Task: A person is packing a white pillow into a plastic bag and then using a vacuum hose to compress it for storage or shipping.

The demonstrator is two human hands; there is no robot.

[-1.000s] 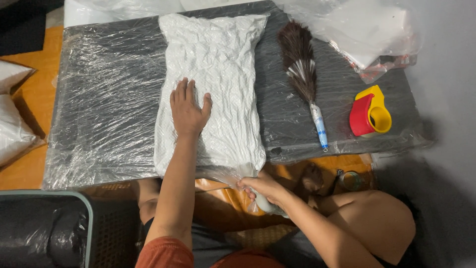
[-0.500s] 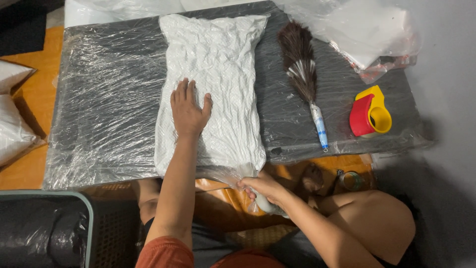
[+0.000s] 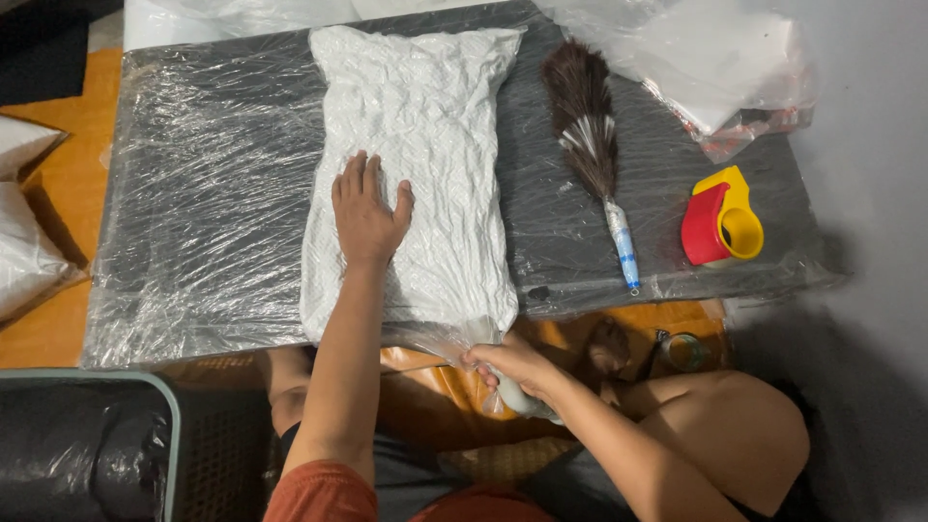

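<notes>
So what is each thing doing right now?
White pillow in clear bag: lying flat on the table, crumpled.
Left hand: open, pressing flat on the pillow.
Right hand: shut on the bag's bunched end.
Feather duster: lying flat, untouched.
Tape dispenser: resting on the table, untouched.

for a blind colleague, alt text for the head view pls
A left hand presses flat on a white bagged pillow on a plastic-wrapped grey table while the right hand grips the bag's open end. A feather duster lies alongside.
</notes>
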